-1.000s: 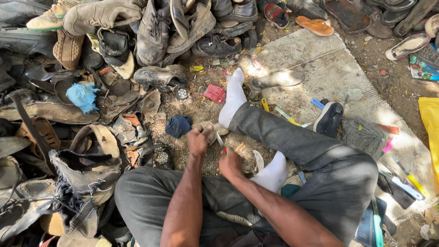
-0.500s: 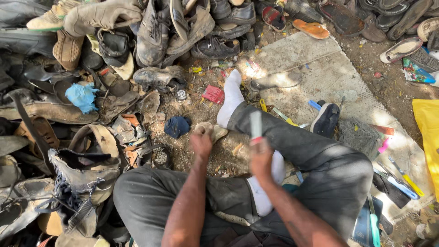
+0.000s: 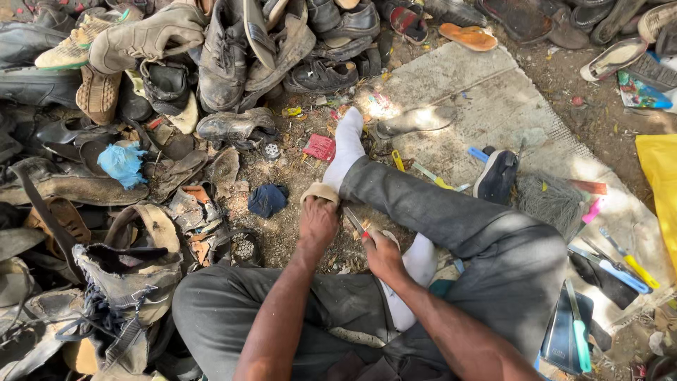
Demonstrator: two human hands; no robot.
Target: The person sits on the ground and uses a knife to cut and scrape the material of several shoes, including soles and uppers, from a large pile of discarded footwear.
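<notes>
- Two hands are meeting low in the middle of the view, over the ground between the person's legs. The left hand [image 3: 317, 222] is pressing down with curled fingers on a tan sole piece [image 3: 319, 191], which is lying just beside the white sock [image 3: 348, 147] of the stretched leg.
- The right hand [image 3: 384, 255] is closing tightly around a thin blade tool with a red handle [image 3: 355, 223], and its tip is pointing toward the left hand.
- One danger, I think, is that the blade is working very near to the left fingers; a slip on the hard piece could be cutting them.
- The sole piece is also lying on loose dirt, so it could be sliding under the pressure.
- Around them, a big pile of old shoes [image 3: 211, 56] is filling the left and top, and a concrete slab [image 3: 486, 99] with small tools [image 3: 613, 264] is lying at the right.
- Most of the sole piece is hiding under the left hand, so its shape is hard to make out. The tip of the blade is too small to see clearly.
</notes>
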